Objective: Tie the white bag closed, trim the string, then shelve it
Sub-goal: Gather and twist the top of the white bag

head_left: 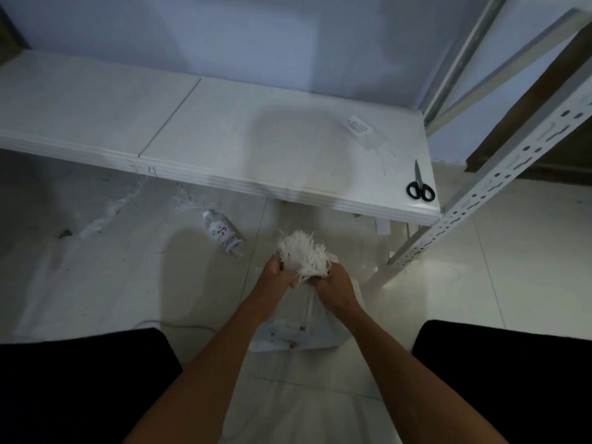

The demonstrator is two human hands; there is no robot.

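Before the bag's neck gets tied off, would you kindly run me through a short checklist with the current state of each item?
1. Neck gathered: both the left hand and right hand grip the white bag just under its frayed top: ok.
2. Bag standing on the floor between the knees: ok.
3. String around the neck: cannot tell, none clearly visible.
4. Scissors at hand for trimming: lying on the shelf's right front corner: ok.
5. Shelf space for the bag: bare surface near the middle: ok.
6. Bottle lying on the floor left of the bag, apart from it: ok.
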